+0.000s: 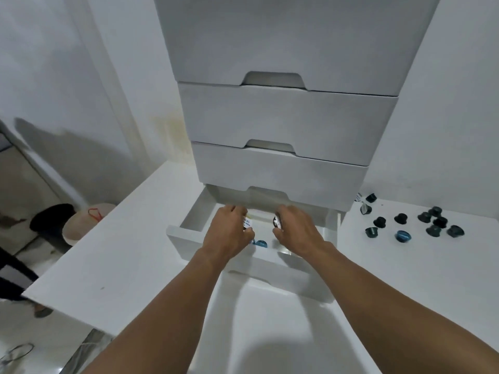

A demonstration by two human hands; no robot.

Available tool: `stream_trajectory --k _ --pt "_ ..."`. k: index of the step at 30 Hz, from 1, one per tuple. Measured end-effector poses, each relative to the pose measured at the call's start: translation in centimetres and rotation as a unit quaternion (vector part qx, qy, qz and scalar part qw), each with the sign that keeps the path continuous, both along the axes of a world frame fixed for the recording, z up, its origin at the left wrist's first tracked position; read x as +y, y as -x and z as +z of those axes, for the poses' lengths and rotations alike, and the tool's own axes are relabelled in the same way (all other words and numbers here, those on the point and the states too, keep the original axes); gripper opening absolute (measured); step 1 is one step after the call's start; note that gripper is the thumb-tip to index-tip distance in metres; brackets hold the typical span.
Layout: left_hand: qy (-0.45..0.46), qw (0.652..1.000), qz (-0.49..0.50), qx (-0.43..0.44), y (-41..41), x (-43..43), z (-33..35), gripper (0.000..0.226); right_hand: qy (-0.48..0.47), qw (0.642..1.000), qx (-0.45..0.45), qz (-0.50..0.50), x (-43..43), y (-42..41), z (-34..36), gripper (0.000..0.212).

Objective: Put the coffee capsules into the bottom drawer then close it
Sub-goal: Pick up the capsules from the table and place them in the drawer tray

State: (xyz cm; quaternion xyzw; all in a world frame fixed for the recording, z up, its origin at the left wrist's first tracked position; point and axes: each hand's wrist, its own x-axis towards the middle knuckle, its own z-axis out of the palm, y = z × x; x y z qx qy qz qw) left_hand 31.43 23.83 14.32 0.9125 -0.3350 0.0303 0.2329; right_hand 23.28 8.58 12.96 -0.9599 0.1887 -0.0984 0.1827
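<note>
White walls and a white table (121, 255) frame a tall white drawer unit (286, 117), its bottom drawer (189, 220) pulled open toward the camera. Both hands are inside that drawer. Curled around a capsule with a white printed label (247, 222), the left hand (229, 230) sits directly above the drawer floor. Close beside it, the right hand (297, 228) grips a capsule with a silvery foil face (278, 222) turned inward toward the left hand. Each hand looks closed on its load, though the fingertips are partly hidden. The drop is straight down: a blue capsule (261, 242) already lies on the drawer floor between the 2 wrists. Roughly 12 dark capsules (432, 220) remain scattered on the table well to the right, so the right hand is the nearer one for the next pickup. Both forearms reach forward, nearly parallel, wrists bent down.
</note>
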Motion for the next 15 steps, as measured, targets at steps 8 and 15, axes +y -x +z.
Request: stream_trajectory --k 8,15 --pt "-0.049 0.992 -0.086 0.084 -5.2 -4.6 -3.6 0.046 -0.061 0.995 0.073 -0.004 -5.0 -2.5 -6.0 0.041" --pt "-0.117 0.972 -0.156 0.132 -6.9 -7.5 -7.2 0.052 -0.104 0.989 0.099 -0.030 -6.0 -2.7 -8.8 0.046"
